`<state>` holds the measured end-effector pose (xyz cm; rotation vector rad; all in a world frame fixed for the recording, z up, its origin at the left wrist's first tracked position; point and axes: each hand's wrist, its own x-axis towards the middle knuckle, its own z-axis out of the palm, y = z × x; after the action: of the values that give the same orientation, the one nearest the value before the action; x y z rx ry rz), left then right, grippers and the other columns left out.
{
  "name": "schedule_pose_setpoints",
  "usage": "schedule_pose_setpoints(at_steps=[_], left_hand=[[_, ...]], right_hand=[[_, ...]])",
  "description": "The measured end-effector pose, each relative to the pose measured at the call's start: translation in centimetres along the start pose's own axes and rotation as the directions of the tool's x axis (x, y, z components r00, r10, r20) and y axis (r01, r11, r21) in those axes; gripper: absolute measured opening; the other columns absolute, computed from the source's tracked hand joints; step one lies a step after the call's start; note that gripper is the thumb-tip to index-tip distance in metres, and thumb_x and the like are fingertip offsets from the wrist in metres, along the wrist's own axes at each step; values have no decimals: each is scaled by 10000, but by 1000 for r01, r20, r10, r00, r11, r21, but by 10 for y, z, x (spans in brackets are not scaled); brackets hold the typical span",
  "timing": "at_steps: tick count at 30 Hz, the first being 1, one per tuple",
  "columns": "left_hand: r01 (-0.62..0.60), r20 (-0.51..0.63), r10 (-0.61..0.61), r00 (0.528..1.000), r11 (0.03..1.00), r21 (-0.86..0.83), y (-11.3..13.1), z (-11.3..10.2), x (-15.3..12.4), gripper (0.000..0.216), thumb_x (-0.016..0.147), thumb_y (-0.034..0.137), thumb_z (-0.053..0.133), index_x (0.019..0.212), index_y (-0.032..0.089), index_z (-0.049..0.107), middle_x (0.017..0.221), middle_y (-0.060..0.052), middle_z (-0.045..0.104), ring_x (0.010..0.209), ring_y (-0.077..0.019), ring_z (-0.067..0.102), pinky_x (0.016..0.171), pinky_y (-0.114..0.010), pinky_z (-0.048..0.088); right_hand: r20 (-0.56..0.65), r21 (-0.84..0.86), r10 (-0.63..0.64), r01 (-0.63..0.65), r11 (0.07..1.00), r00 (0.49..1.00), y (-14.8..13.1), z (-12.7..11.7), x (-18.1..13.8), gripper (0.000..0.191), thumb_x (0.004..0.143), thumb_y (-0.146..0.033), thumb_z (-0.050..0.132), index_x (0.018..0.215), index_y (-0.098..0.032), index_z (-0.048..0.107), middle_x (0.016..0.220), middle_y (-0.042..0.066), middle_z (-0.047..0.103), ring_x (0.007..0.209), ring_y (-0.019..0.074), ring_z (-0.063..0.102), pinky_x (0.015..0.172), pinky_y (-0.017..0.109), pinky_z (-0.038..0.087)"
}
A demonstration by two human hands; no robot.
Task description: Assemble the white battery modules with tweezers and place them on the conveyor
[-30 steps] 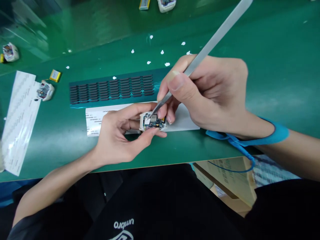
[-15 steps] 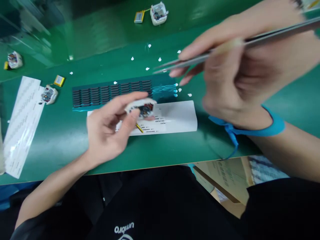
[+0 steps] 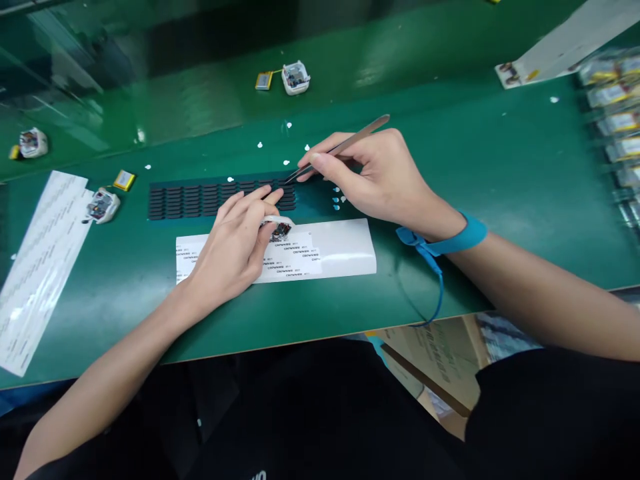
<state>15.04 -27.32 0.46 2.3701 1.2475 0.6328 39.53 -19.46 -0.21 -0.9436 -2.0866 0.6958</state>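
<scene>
My left hand (image 3: 237,233) is closed on a small white electronic device housing (image 3: 281,230) with its circuit parts showing; the palm covers much of it. Its fingertips rest at the lower edge of a sheet of black strips (image 3: 200,199) on a bluish backing. In my right hand (image 3: 375,170) is a pair of metal tweezers (image 3: 350,142), gripped like a pen. The tweezer tips meet the right part of the black strips; whether they pinch one is too small to tell. Beneath the left hand lies a printed white sheet (image 3: 345,247).
Similar white housings with yellow-edged batteries lie at the back (image 3: 296,79), at left (image 3: 103,205) and far left (image 3: 33,143). A long white printed sheet (image 3: 40,267) slants at left. Small white stickers dot the green table. Battery packs (image 3: 620,123) stand far right. A blue wrist strap (image 3: 460,237) trails a cord.
My right hand has come down and left, bringing the tweezer tips onto the black strips. My left hand has turned palm-down with the housing and reached the strip sheet. The view has shifted right.
</scene>
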Motion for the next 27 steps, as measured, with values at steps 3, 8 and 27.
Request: schedule_pose_setpoints(at_steps=[3,8,27], left_hand=[[-3,-19,4,1000,1000,23,-2,3,0,181,1080,171,428,1141,183,597,1471,-150,670,1459,-275,560,1182,-483,438],[2,-22,-1,1000,1000,29,-2,3,-1,170,1080,160,445,1137,191,602,1464,-129,678,1412,-260,591,1123,-435,439],[7,42,-10,999,997,83,2,6,3,303,1081,161,351,1231,151,614,1414,-156,684,1367,-297,551,1090,-482,371]], right_hand=[[-19,12,-10,11,1000,1000,1,0,1,404,1083,-520,579,888,-251,809,1062,45,806,827,232,745,716,387,552],[23,19,-22,21,1000,1000,5,-1,1,421,1097,-521,546,891,-258,800,1061,44,800,850,220,744,714,366,567],[-141,-296,-294,243,924,945,6,3,5,218,1083,-261,597,1202,-331,765,1109,15,805,980,249,754,861,422,633]])
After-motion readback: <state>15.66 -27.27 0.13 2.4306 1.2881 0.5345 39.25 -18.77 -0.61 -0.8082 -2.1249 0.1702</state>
